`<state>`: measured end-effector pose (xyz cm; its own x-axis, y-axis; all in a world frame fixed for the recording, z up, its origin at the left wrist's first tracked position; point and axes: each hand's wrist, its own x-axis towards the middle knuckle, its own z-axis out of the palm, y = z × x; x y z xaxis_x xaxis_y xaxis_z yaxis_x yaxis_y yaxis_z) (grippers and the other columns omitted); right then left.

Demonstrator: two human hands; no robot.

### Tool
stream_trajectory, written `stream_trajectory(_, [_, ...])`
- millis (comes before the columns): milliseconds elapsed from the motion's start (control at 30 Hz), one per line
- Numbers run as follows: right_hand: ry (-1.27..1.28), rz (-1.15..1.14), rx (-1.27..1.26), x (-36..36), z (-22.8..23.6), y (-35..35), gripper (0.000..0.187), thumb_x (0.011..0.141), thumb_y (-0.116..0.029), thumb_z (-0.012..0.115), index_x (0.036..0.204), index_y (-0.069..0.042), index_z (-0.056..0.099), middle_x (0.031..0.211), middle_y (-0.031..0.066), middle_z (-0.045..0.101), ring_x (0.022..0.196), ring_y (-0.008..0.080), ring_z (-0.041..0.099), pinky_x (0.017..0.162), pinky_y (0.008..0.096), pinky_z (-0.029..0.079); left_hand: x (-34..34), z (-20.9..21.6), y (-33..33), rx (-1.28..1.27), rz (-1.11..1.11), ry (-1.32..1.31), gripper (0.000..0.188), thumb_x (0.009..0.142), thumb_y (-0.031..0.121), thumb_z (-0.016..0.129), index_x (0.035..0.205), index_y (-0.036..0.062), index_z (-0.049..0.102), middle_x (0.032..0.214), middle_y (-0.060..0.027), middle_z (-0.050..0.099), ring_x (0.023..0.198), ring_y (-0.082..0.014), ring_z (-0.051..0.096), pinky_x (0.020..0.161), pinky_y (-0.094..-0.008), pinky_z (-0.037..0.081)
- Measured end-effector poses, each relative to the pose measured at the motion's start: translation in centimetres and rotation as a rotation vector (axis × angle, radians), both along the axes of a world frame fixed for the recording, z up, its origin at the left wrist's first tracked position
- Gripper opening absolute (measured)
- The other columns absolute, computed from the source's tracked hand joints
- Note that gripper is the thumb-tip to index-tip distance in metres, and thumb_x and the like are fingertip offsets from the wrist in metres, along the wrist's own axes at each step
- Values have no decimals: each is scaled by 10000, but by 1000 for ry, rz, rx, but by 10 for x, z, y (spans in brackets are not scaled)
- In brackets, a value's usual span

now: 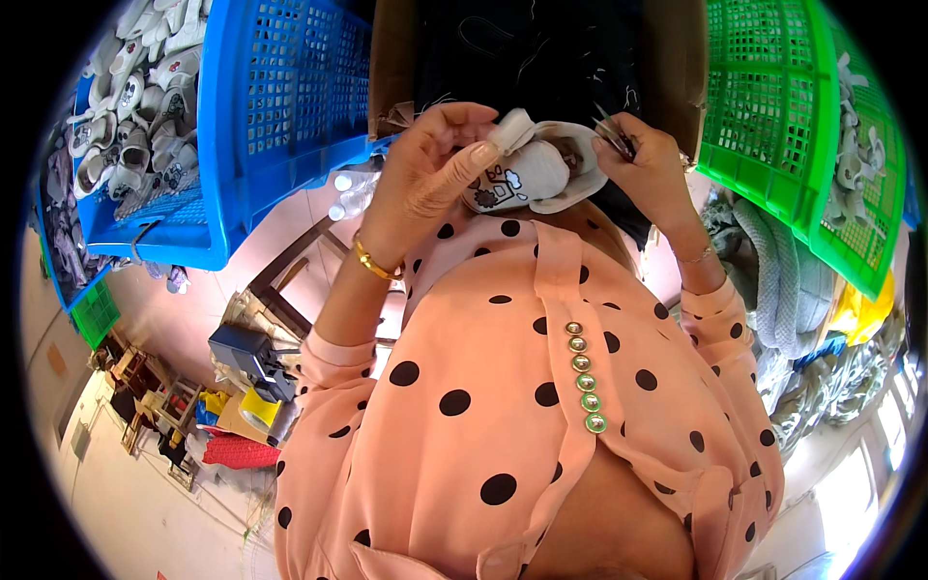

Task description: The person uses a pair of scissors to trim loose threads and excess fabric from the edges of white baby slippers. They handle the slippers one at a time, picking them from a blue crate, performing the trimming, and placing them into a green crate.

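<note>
A small off-white shoe (536,176) with a dark cartoon print on its toe lies before my chest. Between the thumb and fingers of my left hand (425,169) is the shoe's pale strap (512,130), lifted from the opening. My right hand (654,172) is closed around small metal thread snips (611,128), their blades pointing up and away. Its fingertips are close to the shoe's heel edge; whether they also grip the shoe I cannot tell. Dark cloth lies beyond my hands, with loose thread ends on it.
At the left stands a blue plastic crate (300,77) beside a heap of similar shoes (145,106). A green crate (773,97) is at the right, with more pale pieces (855,155) beyond its wall. Cardboard sides (391,68) flank the dark cloth. Clear bottles (353,198) stand left of my wrist.
</note>
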<state>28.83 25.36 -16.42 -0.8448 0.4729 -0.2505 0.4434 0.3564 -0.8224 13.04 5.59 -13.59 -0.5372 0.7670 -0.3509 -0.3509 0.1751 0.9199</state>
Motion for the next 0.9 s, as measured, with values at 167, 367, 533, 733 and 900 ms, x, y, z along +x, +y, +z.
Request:
stream_trajectory(167, [-64, -20, -73, 3, 6, -2, 128, 848, -96, 649, 844, 14, 582, 626, 5, 501, 600, 46, 399, 532, 232, 375, 18, -20, 4, -34, -134, 497, 287, 891, 164, 661, 1096, -29, 602, 1008, -123, 653, 865, -140, 656, 764, -240, 538])
stream_trajectory(367, [177, -34, 68, 5, 7, -6, 247, 828, -200, 706, 946, -9, 605, 640, 96, 567, 531, 169, 525, 531, 284, 436, 3, -29, 14, -84, -52, 64, 209, 883, 166, 676, 882, -43, 674, 734, -53, 680, 662, -70, 631, 591, -187, 492])
stream_trajectory(533, [113, 197, 5, -9, 36, -16, 244, 828, -211, 720, 957, -35, 612, 680, 88, 587, 571, 175, 546, 543, 271, 436, -8, -3, 19, -63, -277, -19, 209, 869, 187, 704, 872, -22, 709, 713, -57, 673, 640, -63, 615, 586, -190, 499])
stream_trajectory(733, [213, 190, -386, -1, 16, -18, 213, 878, -169, 676, 981, 4, 608, 682, 35, 559, 633, 45, 447, 563, 220, 406, 3, -5, 16, -63, -248, -206, 224, 859, 198, 717, 892, -23, 706, 747, -65, 679, 627, -82, 624, 595, -202, 506])
stream_trajectory(900, [292, 207, 337, 11, 23, -11, 411, 814, -454, 675, 832, -65, 543, 627, 26, 544, 526, 187, 557, 488, 269, 439, 7, -5, 16, -106, -162, -319, 178, 857, 175, 709, 856, -1, 683, 710, -59, 658, 623, -87, 607, 576, -184, 465])
